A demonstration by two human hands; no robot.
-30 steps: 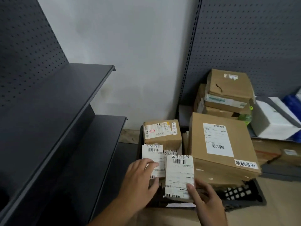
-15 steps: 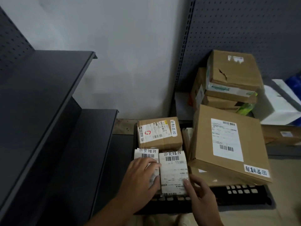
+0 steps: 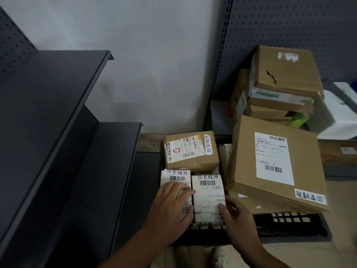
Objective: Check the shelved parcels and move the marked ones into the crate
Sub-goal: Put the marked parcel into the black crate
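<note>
Well along, settling a marked packet point(image 3: 207, 198) into the crate point(image 3: 289, 224) with right fingers point(image 3: 222, 207) curled round its edge and left fingers point(image 3: 178, 187) flat on the second packet point(image 3: 174, 177) beside, a brown parcel point(image 3: 193, 163) and flat box point(image 3: 244, 151) already in beyond them, stacked boxes point(image 3: 286, 74) farther right probably unchecked.

A plain pale wall point(image 3: 154, 64) fills the middle, dimly and evenly lit; against it on the left stands dark grey metal shelving, an upper shelf point(image 3: 48, 93) above a lower shelf point(image 3: 108, 161), backed by a perforated panel point(image 3: 11, 45). On the right rises a dark pegboard point(image 3: 289, 22) edged by a slotted upright point(image 3: 220, 64); the floor point(image 3: 338, 229) is pale beige.
</note>
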